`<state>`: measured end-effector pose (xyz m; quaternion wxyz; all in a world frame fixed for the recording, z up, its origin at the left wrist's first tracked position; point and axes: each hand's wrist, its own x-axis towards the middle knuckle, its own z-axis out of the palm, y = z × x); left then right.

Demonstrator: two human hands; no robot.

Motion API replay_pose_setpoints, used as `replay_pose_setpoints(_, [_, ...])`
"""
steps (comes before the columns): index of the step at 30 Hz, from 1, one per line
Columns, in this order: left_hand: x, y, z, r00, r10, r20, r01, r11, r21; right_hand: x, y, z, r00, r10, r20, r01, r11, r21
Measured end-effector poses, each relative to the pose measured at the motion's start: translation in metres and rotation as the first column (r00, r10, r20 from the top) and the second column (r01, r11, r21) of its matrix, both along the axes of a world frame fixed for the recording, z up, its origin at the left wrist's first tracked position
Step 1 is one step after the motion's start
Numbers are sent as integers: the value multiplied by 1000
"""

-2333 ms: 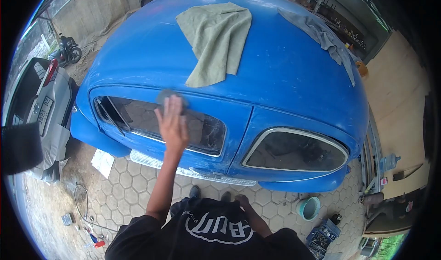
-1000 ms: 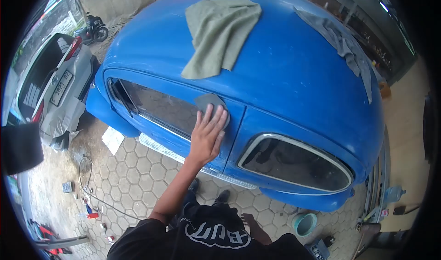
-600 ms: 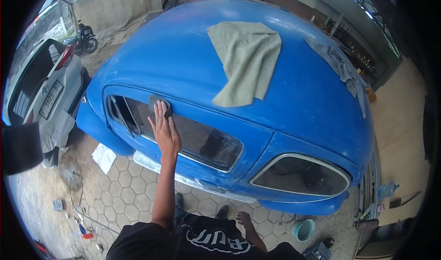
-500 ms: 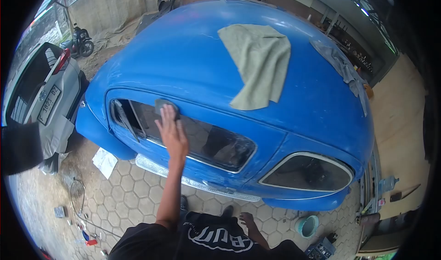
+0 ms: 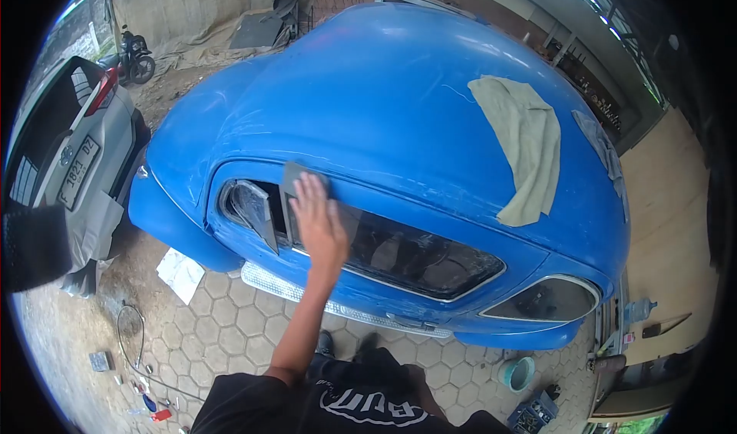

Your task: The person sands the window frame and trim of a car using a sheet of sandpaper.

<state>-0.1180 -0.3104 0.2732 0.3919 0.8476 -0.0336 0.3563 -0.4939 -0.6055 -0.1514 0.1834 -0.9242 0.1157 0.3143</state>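
Observation:
My left hand [image 5: 321,231] reaches forward with its fingers laid nearly flat over a grey piece of sandpaper [image 5: 292,174]. It presses the sandpaper against the blue car [image 5: 376,96], on the door frame along the top edge of the side window [image 5: 414,254]. Just left of the hand, a small vent window [image 5: 253,204] stands swung outward. The car's paint looks dull, with pale scratches and streaks. A greenish cloth [image 5: 526,146] lies on the roof, to the right of my hand. Beside my shirt only part of my right arm shows; that hand is hidden.
A silver car [image 5: 100,154] is parked at the left, with a motorcycle [image 5: 134,54] behind it. A teal bucket [image 5: 518,372] and a toolbox [image 5: 533,409] stand on the paving at lower right. A hose [image 5: 142,349] lies at lower left.
My view has shifted left along the car. My left hand and the sandpaper stay at the window's top edge, near the vent window. My right hand has gone out of sight.

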Motion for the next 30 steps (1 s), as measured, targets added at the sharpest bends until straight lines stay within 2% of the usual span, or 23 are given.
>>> replay_pose_setpoints(2, [-15,-16,0,986,-169,12,169,985,34,14,9,3,997,-77,-13,78,995,60])
replay_pose_setpoints(4, [-23,-18,-1,969,-246,-12,246,964,97,25,9,-13,981,-196,-14,196,968,156])
replay_pose_setpoints(7, [-3,9,2,995,-60,-82,69,992,107,40,7,-37,909,-415,-34,401,853,333])
replay_pose_setpoints(9, [13,28,-2,999,30,-42,-28,999,43,41,3,-60,864,-504,-13,453,764,458])
replay_pose_setpoints(10, [20,34,-2,997,69,-35,-69,997,-20,39,-1,-73,846,-532,15,444,722,531])
replay_pose_setpoints(12, [29,46,0,995,75,-71,-85,985,-153,32,-12,-106,823,-532,198,261,665,700])
replay_pose_setpoints(14, [26,31,0,996,79,-41,-84,986,-146,33,-22,-132,819,-460,343,78,681,728])
replay_pose_setpoints(16, [12,12,11,997,53,-54,-57,995,-76,44,-27,-135,894,-238,380,-29,815,578])
replay_pose_setpoints(17, [12,14,8,992,101,-77,-99,994,35,52,-29,-137,916,-116,383,-99,863,496])
replay_pose_setpoints(20, [39,45,-6,979,199,-47,-198,980,21,63,-28,-140,915,245,322,-328,914,237])
replay_pose_setpoints(21, [49,57,-4,973,226,-49,-230,971,-71,66,-24,-149,957,182,228,-246,924,295])
replay_pose_setpoints(22, [55,72,-4,969,218,-118,-228,970,-81,71,-14,-160,994,58,96,-91,917,388])
replay_pose_setpoints(23, [61,87,-6,961,207,-183,-227,969,-96,73,-4,-186,950,-260,-173,312,792,525])
replay_pose_setpoints(24, [65,95,-8,950,193,-245,-226,967,-115,78,6,-196,788,-475,-391,615,575,541])
replay_pose_setpoints(25, [66,95,-9,943,193,-270,-237,961,-143,83,11,-195,613,-589,-527,786,388,480])
replay_pose_setpoints(27, [55,70,-2,969,202,-140,-217,971,-98,87,18,-196,636,-577,-513,759,346,551])
replay_pose_setpoints(28, [50,62,-1,977,201,-76,-207,975,-81,92,12,-194,651,-585,-484,750,396,529])
replay_pose_setpoints(30, [51,69,-7,981,182,-73,-188,979,-74,115,11,-111,625,-617,-478,779,460,426])
